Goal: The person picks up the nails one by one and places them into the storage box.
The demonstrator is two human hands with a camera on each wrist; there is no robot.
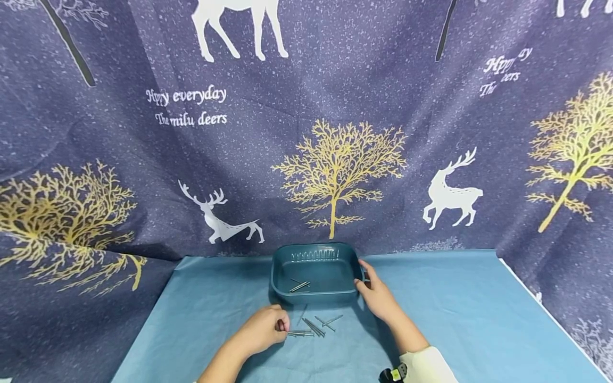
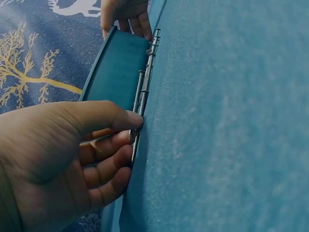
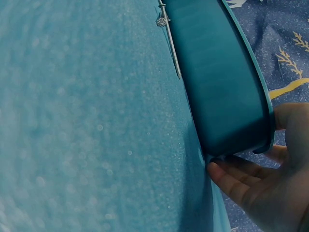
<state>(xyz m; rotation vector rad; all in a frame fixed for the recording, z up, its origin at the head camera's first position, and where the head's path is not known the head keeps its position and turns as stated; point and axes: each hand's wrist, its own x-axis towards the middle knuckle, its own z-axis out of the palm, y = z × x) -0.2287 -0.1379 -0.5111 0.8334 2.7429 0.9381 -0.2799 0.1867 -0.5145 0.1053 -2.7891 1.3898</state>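
A teal rectangular baking dish (image 1: 313,298) stands at the back of the table with several nails (image 1: 299,286) lying inside. My right hand (image 1: 377,296) holds its right end; in the right wrist view, the thumb is at the rim and the other fingers are low by the dish wall (image 3: 227,82). In front of the dish, loose nails (image 1: 313,327) lie on the cloth, some crossing. At their left end is my left hand (image 1: 262,329). Its thumb and fingertips pinch a nail (image 2: 138,92) in the left wrist view, partly hidden by the fingers.
A light blue cloth (image 1: 210,303) covers the table. Behind it hangs a dark blue curtain (image 1: 306,90) printed with deer and trees, close to the dish's back. A black strap with a small device (image 1: 394,374) is at the right wrist.
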